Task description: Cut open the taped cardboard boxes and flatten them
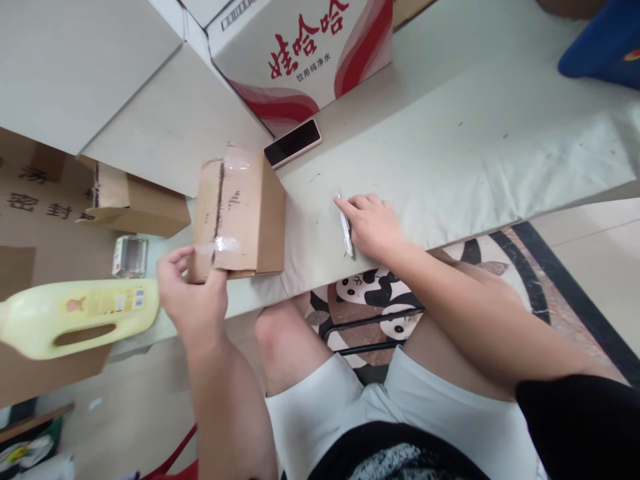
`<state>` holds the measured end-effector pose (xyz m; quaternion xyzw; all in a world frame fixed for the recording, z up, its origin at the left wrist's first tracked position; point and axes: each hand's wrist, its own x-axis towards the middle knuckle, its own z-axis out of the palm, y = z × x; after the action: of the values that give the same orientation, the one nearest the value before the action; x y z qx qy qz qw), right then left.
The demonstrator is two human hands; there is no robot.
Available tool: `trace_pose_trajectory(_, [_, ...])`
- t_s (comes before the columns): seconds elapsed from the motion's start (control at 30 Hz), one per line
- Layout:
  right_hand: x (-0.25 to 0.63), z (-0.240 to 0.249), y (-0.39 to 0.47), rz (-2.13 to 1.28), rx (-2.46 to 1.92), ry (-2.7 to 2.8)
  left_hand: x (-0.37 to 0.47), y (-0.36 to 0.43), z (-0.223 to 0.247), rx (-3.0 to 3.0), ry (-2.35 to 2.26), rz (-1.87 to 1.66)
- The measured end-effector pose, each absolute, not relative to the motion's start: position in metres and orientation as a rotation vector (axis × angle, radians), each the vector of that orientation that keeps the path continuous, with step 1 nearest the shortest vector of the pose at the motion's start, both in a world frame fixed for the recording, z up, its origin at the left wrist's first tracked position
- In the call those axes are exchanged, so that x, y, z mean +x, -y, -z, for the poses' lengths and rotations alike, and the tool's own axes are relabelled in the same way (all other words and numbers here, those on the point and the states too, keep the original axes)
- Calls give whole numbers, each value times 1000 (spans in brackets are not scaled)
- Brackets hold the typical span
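A small brown cardboard box (240, 207) stands on the cloth-covered table, with clear tape at both ends of its top seam. My left hand (193, 290) grips its near left corner, thumb and fingers on either side of the edge by the tape. To the right of the box, my right hand (373, 223) rests low over the tabletop. Its index finger lies across the upper end of a slim white pen-like tool (346, 233), and the other fingers are curled. Whether the tool is a pen or a cutter I cannot tell.
Behind the box are a phone (293, 143) and a large white-and-red carton (310, 60). Left of it stand another cardboard box (143, 200), a small clear container (130, 256) and a yellow jug (85, 313). A blue object (603, 47) is at far right.
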<state>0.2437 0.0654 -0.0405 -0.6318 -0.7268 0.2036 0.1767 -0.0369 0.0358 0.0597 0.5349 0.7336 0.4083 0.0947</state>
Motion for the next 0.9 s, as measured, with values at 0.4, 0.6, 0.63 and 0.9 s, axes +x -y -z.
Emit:
trace_pose_trajectory(0.4, [235,38,-63,-747,-1361,2039,-49,-44,-18,760,-1812,-1506])
trace_pose_trajectory(0.6, [238,41,-67,-753,-1142,1852,-47,-47,6,1029,-1857,-1486])
trace_pose_trajectory(0.63, [239,41,-68,-745,-1082,1839,-45,-49,7,1008,-1837,-1530])
trace_pose_trajectory(0.9, [230,48,-64,-826,-879,1898,-25,-52,2,1014,-1472,-1351])
